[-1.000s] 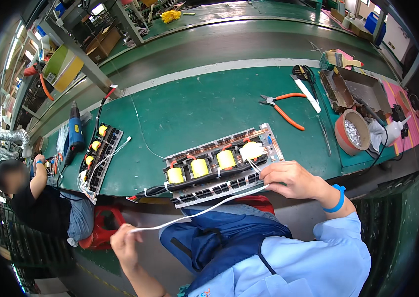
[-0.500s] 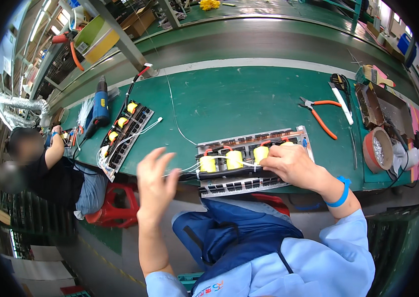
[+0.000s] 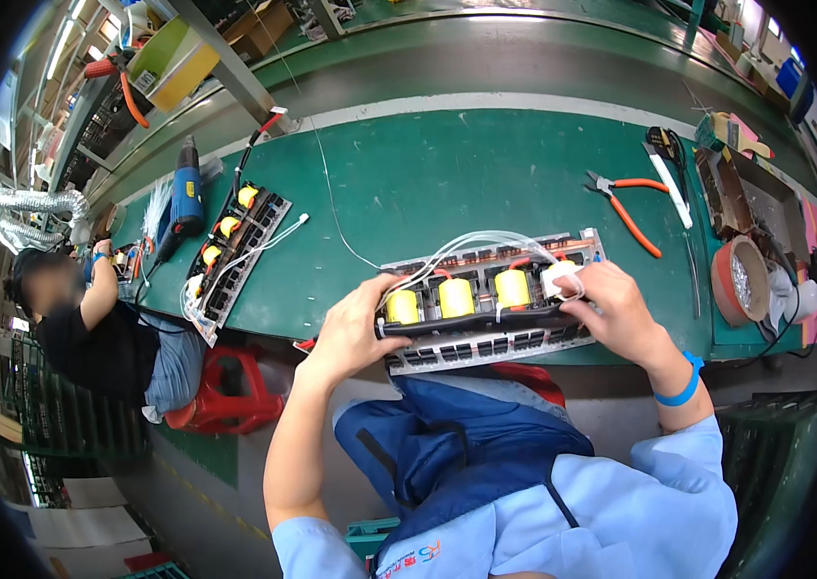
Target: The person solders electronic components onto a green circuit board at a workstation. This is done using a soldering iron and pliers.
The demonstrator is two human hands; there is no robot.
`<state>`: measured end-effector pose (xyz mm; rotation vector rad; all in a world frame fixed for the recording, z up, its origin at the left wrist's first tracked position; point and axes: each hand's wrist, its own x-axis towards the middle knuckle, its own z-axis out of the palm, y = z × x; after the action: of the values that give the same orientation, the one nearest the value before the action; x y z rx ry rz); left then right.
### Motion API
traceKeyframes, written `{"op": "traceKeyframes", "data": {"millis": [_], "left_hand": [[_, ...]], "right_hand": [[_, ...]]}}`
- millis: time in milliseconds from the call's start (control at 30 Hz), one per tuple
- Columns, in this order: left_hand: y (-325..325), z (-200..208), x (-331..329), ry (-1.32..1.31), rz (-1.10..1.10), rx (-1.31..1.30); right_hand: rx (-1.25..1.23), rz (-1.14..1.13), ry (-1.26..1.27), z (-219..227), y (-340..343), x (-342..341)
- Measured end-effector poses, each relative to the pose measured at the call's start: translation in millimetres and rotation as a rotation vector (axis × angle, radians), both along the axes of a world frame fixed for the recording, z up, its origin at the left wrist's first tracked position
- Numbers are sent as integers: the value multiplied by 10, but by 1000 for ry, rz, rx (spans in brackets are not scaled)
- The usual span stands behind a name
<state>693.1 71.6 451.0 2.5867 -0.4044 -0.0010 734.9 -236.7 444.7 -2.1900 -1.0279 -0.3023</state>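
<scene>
In front of me, at the near edge of the bench, lies a long circuit board assembly (image 3: pixel 485 347) with black slotted parts and a row of yellow-wrapped coils (image 3: pixel 456 298). A thick black cable (image 3: pixel 476 323) runs along its near side. My left hand (image 3: pixel 348 330) is closed around the left end of the assembly, thumb at the black cable. At the right end, my right hand (image 3: pixel 613 307) pinches white wires with a white connector (image 3: pixel 555 282) beside the last coil. Those white wires (image 3: pixel 485 236) arch over the coils. The right fingertips partly hide the connector.
A similar board (image 3: pixel 244 256) lies at the left with a blue heat gun (image 3: pixel 186 198) beyond it. Orange-handled cutters (image 3: pixel 625 207), a white-handled tool (image 3: pixel 669 188) and a round tub (image 3: pixel 738 280) are at the right. A co-worker (image 3: pixel 90 299) sits at the far left.
My left hand has moved right and down from the air onto the assembly's left end. My right hand has shifted right, and the white wires now arch above the coils.
</scene>
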Motion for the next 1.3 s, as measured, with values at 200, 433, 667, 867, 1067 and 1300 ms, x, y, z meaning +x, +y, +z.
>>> {"op": "traceKeyframes", "data": {"millis": [200, 433, 667, 867, 1067, 1300], "left_hand": [[-3, -12, 18, -58, 17, 47], [11, 37, -15, 146, 69, -22], [100, 70, -3, 298, 45, -238], [74, 81, 3, 266, 73, -138], [235, 93, -3, 175, 186, -477], [38, 9, -5, 82, 37, -281]], "right_hand": [[129, -151, 124, -53, 52, -33], [230, -25, 290, 134, 238, -76], [355, -50, 453, 258, 189, -16], [-107, 77, -40, 170, 434, 17], [-148, 166, -106, 109, 632, 85], [-42, 179, -196, -17, 707, -50]]}}
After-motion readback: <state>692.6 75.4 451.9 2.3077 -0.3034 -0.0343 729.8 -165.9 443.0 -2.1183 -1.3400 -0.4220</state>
